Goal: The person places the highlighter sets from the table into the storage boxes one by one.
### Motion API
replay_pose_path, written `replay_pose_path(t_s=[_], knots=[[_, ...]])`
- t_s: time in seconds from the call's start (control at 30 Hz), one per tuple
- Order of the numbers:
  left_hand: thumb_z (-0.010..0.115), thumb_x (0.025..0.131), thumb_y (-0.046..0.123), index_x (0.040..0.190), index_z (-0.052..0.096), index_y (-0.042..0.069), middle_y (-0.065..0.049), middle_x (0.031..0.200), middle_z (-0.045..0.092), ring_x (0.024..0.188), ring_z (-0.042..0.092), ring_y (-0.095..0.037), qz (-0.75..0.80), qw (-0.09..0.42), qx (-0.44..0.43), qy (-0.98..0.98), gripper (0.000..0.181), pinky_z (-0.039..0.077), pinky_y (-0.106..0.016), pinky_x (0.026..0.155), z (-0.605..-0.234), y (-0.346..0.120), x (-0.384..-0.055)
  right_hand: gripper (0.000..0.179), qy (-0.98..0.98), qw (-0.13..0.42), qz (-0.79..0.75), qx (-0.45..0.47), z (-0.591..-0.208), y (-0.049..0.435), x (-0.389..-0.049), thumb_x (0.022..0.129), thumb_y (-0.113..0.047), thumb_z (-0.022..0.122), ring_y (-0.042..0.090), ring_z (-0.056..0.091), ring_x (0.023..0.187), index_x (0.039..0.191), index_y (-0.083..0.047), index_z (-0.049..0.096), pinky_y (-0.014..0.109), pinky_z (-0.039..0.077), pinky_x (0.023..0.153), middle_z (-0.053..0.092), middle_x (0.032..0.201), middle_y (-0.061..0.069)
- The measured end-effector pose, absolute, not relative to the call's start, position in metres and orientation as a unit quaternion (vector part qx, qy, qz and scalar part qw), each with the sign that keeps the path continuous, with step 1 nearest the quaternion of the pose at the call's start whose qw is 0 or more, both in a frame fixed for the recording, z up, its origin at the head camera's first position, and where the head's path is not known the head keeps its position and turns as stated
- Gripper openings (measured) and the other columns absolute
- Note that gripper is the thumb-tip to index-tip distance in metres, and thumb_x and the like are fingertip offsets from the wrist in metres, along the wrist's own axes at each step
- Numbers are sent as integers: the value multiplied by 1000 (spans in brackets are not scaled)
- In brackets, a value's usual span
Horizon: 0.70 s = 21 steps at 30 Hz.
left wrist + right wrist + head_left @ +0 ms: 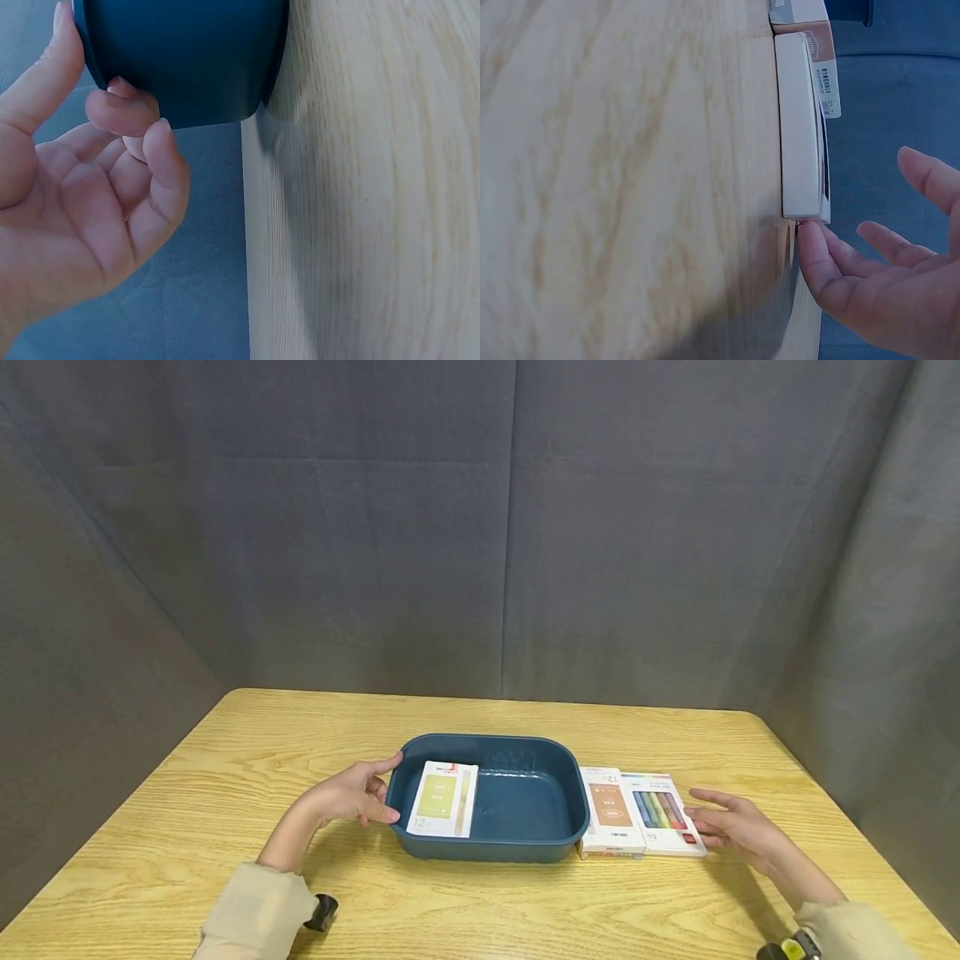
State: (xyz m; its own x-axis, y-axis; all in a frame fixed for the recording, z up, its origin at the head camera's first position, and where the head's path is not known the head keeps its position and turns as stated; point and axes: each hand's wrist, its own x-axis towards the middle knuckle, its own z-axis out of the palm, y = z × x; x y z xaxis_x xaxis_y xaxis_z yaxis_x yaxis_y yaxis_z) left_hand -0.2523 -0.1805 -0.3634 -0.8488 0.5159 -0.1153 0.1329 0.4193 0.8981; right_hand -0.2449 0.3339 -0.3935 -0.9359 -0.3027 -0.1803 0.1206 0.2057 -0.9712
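A dark blue rectangular plastic bin (pixel 525 852) sits on the table. My left hand (pixel 348 795) is at its left end, fingertips touching the rim and outer wall; some of its fingers bend beside the wall in the left wrist view. Inside the bin, at the left, lies a white box with a yellow-green panel (pixel 442 799). Against the bin's right side lies a white box with an orange-brown panel (pixel 611 810). Beside that is a flat white box showing coloured sticks (pixel 662 810). My right hand (pixel 738 831) touches this box's right edge with its fingertips, fingers spread.
The wooden table (pixel 465 910) reaches toward me below the bin. Grey cloth (pixel 360 543) hangs behind it and along both sides. A dark device is strapped at each wrist, over beige sleeves (pixel 258 906).
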Motion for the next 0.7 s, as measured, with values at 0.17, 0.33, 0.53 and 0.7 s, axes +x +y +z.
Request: replay_pose_path(t_s=[0.17,0.33,0.53,0.7], knots=[[69,75,-1,139,10,-8,-4,62,40,52,37,-13,502,192,197,820,88,35,-27,46,-363,-180,-252,64,770,163,-614,-61,-391,329,-244,91,-6,49,15,61,82,131,22,7,29,49,68,61,96,8],[69,74,0,139,10,-8,-3,62,40,52,36,-13,500,193,196,821,88,35,-26,46,-364,-181,-253,62,792,148,-590,-51,-388,322,-244,91,-9,49,13,60,79,130,22,13,28,49,66,61,94,8],[70,74,1,139,10,-9,-3,62,40,52,37,-13,496,192,195,824,88,35,-26,46,-363,-180,-253,61,800,138,-582,-49,-387,320,-244,90,-10,50,13,59,78,129,23,17,30,49,67,60,95,9],[70,74,2,139,11,-8,-4,62,40,53,37,-14,496,191,193,825,88,36,-27,46,-362,-180,-252,61,803,131,-580,-54,-387,323,-243,88,-10,54,12,58,80,130,20,21,30,48,68,56,103,11]])
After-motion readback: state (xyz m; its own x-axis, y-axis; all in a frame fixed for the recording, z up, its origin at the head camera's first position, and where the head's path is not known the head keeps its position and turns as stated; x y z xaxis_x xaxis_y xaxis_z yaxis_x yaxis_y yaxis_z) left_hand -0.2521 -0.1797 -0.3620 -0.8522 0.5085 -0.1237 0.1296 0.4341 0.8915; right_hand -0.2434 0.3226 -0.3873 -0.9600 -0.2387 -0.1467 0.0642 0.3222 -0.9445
